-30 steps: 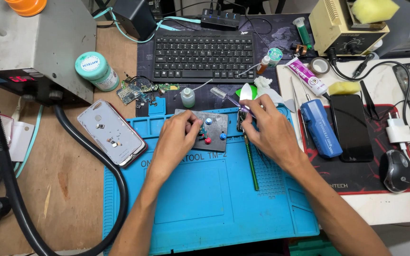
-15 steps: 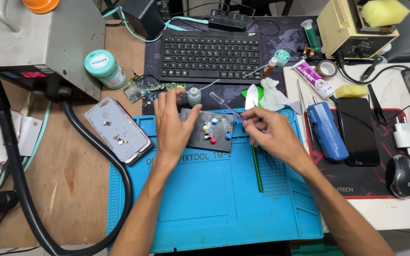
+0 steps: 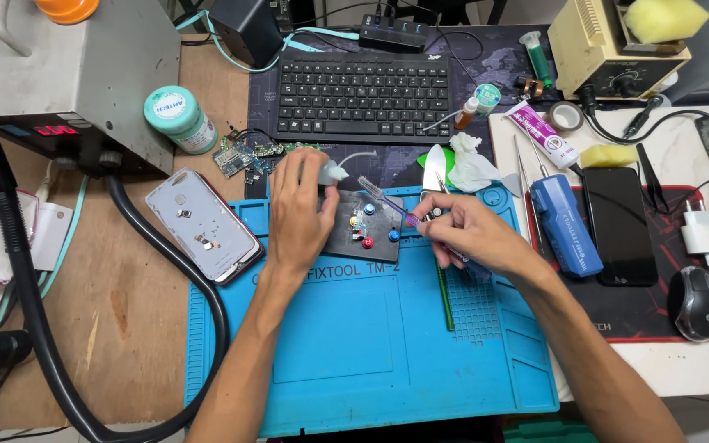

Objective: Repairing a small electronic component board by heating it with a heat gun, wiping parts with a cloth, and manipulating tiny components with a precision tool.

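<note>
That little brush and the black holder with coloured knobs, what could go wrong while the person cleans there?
The right hand pokes a small brush at the black holder, which only the left hand steadies; a hard stroke might shift it. The left hand also pinches a small bottle over the holder, so liquid could drip. The opened phone back lies close beside the left wrist and could get bumped.
</note>
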